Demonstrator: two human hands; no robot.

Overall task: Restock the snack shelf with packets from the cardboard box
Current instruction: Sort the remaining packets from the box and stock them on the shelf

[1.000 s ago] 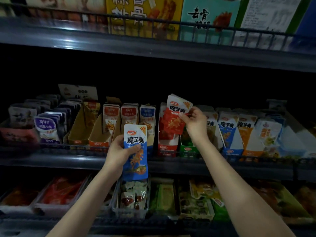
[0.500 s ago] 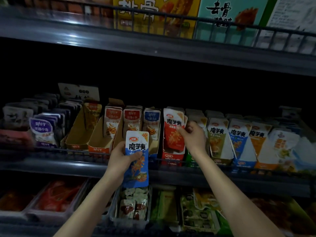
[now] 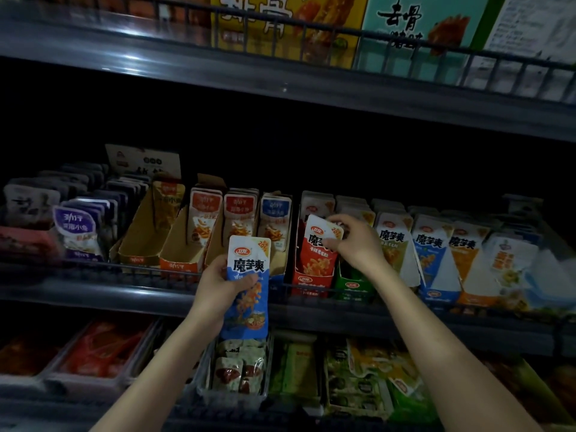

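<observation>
My left hand (image 3: 218, 285) grips a blue-and-white snack packet (image 3: 247, 288) upright in front of the middle shelf's rail. My right hand (image 3: 353, 241) pinches the top right corner of a red-and-white packet (image 3: 318, 247), which stands at the front of its red display carton (image 3: 307, 282) on the middle shelf. More red packets stand behind it in the same carton. The cardboard box is out of view.
Rows of packets in display cartons fill the middle shelf (image 3: 93, 294): orange and blue ones to the left, green, blue and orange ones to the right. Large boxes sit behind a wire rail on the top shelf (image 3: 280, 79). Trays of snacks line the shelf below.
My right hand has brought the red packet down from above the carton into its front slot. My left hand with the blue packet has stayed almost still.
</observation>
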